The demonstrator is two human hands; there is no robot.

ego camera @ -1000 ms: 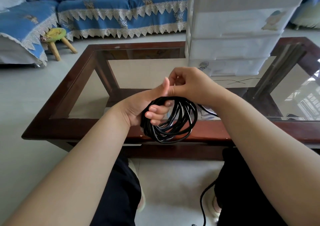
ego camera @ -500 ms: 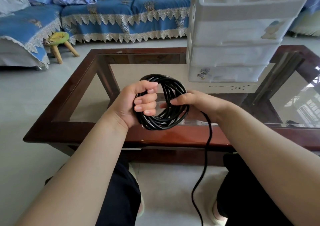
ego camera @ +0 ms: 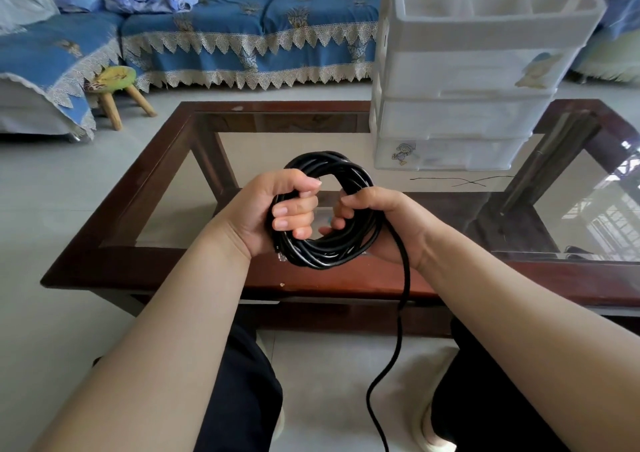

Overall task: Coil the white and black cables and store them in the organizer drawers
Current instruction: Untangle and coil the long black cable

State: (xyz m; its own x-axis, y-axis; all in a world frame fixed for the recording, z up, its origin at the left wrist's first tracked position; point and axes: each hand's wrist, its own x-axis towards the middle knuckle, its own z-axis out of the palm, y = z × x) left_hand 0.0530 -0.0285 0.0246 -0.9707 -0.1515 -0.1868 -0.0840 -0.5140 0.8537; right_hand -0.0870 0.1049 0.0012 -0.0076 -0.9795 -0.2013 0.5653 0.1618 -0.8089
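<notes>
Head view: one black cable (ego camera: 329, 244) wound into a round coil, held upright above the near rail of the coffee table (ego camera: 145, 188), ring face toward the camera, opening in the middle. Many loops, too tightly bunched to count. One loose tail leaving the coil at its right side, running down across the right wrist, then hanging straight below the table's near edge and curving between the knees toward the floor.

Left hand (ego camera: 277, 212) clenched around the left side of the coil, fingers curled through the opening with nails facing the camera, thumb laid over the top of the loops. Right hand (ego camera: 377, 223) gripping the right side of the coil, fingers hooked inward through the same opening, back of the hand turned up and outward. Both forearms reaching forward from the bottom corners, meeting at the coil.

One white drawer organizer (ego camera: 460, 81) standing on the far right part of the table, beyond the coil; three drawer fronts visible, all pushed in, and an open tray with dividers on top. Thin dark lines on the glass just in front of the organizer; cannot tell what these are.

Beyond the table: one blue sofa (ego camera: 242, 29) with lace trim, and one small wooden stool (ego camera: 116, 81) with a green seat off the far left corner.
</notes>
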